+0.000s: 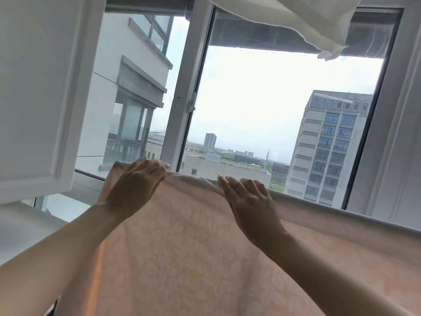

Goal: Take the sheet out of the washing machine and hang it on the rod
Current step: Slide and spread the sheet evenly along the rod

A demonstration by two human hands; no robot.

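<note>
**Two hands at the top edge of the sheet**

Both hands work the peach patterned sheet [193, 247], which hangs spread before the window [284, 106]. Left hand [134, 185] curls its fingers over the bunched top edge, gripping it. Right hand [248, 201] lies on the fold with fingers nearly straight, pressing. White cloth [319, 21] hangs overhead.

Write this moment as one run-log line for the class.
stage: hanging | left hand: grips top edge of sheet | right hand: fingers on top edge | rod: hidden | window: behind
</note>
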